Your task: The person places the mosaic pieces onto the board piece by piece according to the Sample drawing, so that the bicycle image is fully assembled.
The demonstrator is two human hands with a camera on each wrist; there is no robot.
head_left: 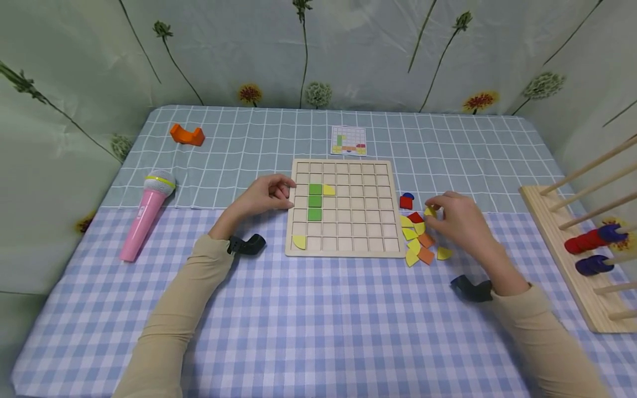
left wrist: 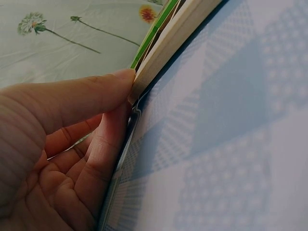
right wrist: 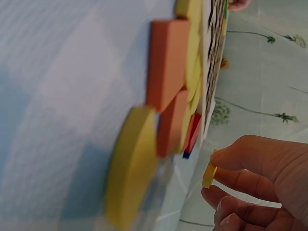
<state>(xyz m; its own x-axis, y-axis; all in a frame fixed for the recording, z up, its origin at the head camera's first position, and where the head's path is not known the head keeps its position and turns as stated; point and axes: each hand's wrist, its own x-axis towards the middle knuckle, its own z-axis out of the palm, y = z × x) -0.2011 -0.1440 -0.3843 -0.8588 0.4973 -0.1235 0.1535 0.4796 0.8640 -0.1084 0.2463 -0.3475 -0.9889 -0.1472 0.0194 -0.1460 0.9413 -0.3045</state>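
My right hand pinches a yellow quarter-circle tile between thumb and fingers, raised over the right side of the table. Below it lies a loose pile of yellow, orange, red and blue tiles, including an orange tile. With thumb and curled fingers, my left hand grips the left edge of the wooden grid board. On the board, three green squares stand in a column. A yellow quarter-circle sits right of the top one, and another yellow quarter-circle lies in the bottom left cell.
A printed pattern card lies behind the board. To the left are a pink toy microphone and an orange curved block. A wooden peg rack with red and blue rings stands at the right edge.
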